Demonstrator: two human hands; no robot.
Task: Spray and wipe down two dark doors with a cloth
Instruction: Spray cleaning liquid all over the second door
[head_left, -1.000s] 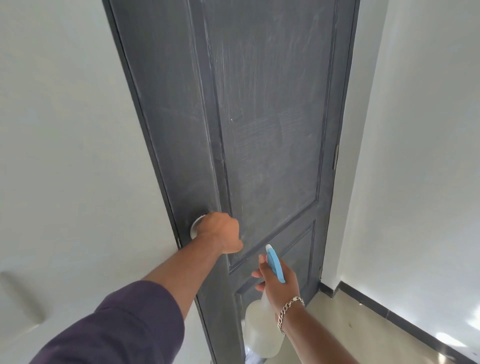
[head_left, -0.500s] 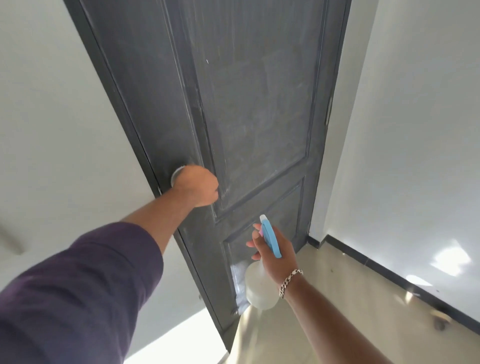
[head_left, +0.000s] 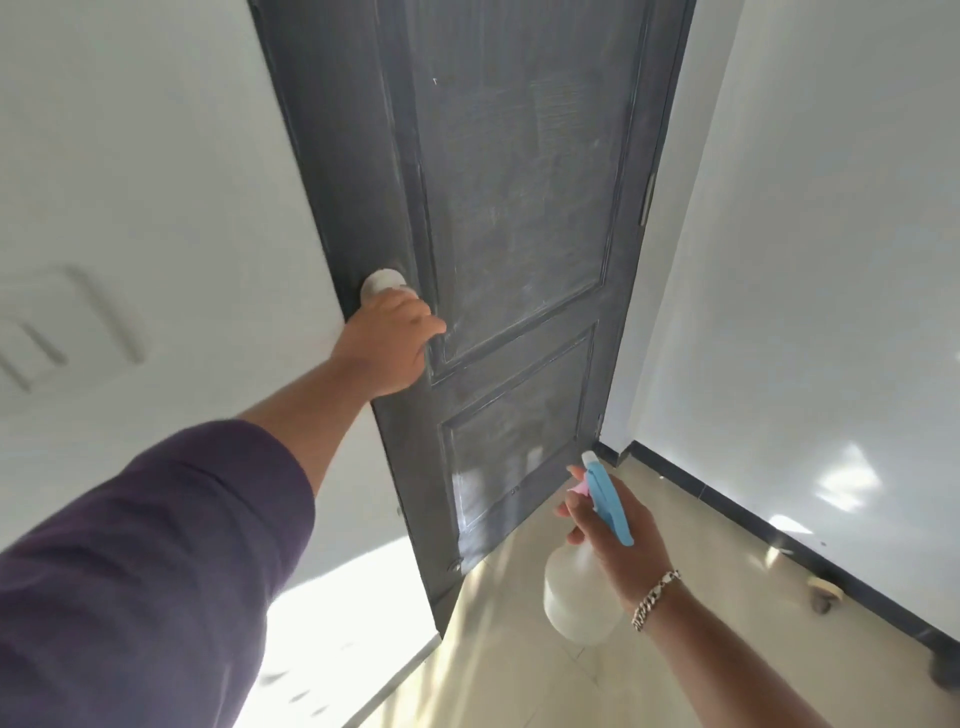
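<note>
A dark grey panelled door (head_left: 509, 208) stands ajar in front of me, its face streaked with pale wipe marks. My left hand (head_left: 389, 343) grips the round metal door knob (head_left: 382, 283) at the door's left edge, fingers curled round it. My right hand (head_left: 608, 519) holds a translucent white spray bottle (head_left: 576, 597) with a blue trigger head (head_left: 608, 499), low and to the right of the door, nozzle toward the lower panel. No cloth is in view.
White walls (head_left: 831, 260) flank the door on both sides. A black skirting (head_left: 753, 519) runs along the right wall above the cream tiled floor (head_left: 519, 675). A small door stop (head_left: 823, 590) sits by the skirting. Bright sunlight falls on the floor left of the door.
The door has swung further open with my left hand on the knob. My view has tilted down, showing more floor. My right hand with the bottle has dropped lower and to the right.
</note>
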